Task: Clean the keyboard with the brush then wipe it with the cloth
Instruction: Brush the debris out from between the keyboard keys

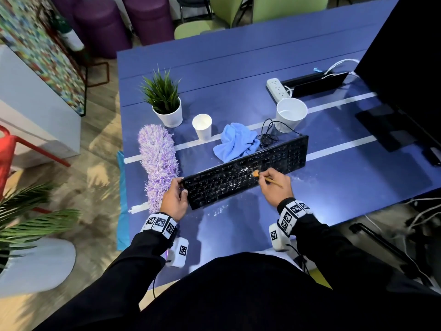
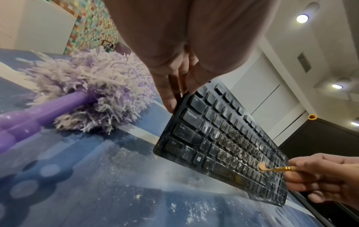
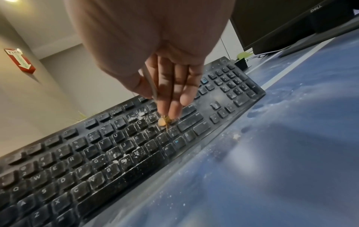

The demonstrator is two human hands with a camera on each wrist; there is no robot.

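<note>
Left hand (image 1: 175, 199) grips the keyboard's (image 1: 245, 173) end so it won't slide, while right hand (image 1: 274, 185) pinches the little brush (image 1: 256, 173) low for control. Cloth (image 1: 236, 142) sits just behind, probably for wiping next.

Duster (image 1: 158, 163) left of keyboard (image 1: 245, 170); cloth (image 1: 236, 142) behind.

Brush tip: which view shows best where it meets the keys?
Right wrist: the brush tip sits close up among dusty keys on the keyboard. Left wrist shows it small, far down the board; head shows it tiny by the right hand.
</note>
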